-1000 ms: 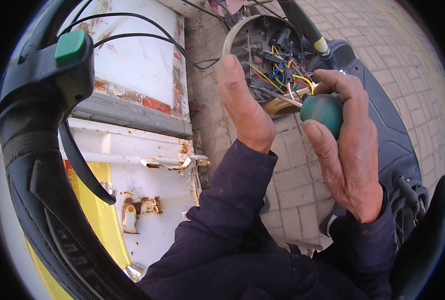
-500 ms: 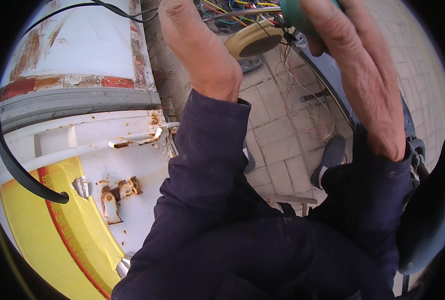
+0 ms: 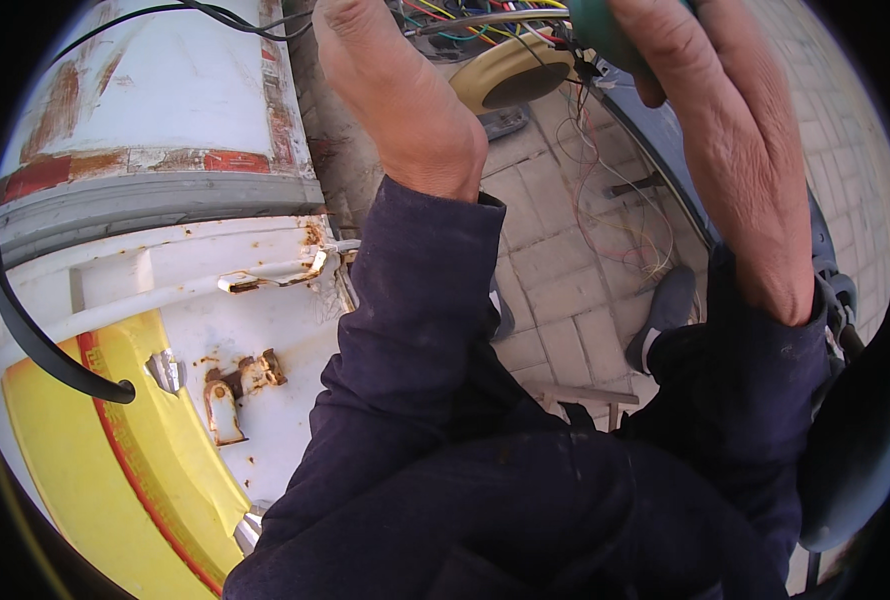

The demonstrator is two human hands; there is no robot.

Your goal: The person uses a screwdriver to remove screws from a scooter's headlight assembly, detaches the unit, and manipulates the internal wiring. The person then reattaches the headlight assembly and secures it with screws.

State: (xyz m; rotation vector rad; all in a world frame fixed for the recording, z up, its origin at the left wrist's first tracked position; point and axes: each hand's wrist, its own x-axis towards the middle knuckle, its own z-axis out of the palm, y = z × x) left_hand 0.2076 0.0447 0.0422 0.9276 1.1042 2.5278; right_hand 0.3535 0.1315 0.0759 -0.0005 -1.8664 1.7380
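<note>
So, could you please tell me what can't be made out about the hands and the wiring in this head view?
- Left hand: its fingertips are cut off by the top edge, so what they touch is hidden.
- Green tool handle: mostly covered by the right hand and cut by the top edge; its tip is unseen.
- Coloured wires: only their lower ends show; their connections lie beyond the edge.
- Cream round housing: its upper part is out of view.

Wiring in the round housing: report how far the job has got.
Done: the cream round housing stands open, coloured wires pulled out and exposed. In hand: the right hand grips a green-handled tool at the bundle, while the left hand reaches beside it; its fingertips are out of frame. Left: thin loose wires hang free over the paving, unbundled, and the housing is not closed.
</note>
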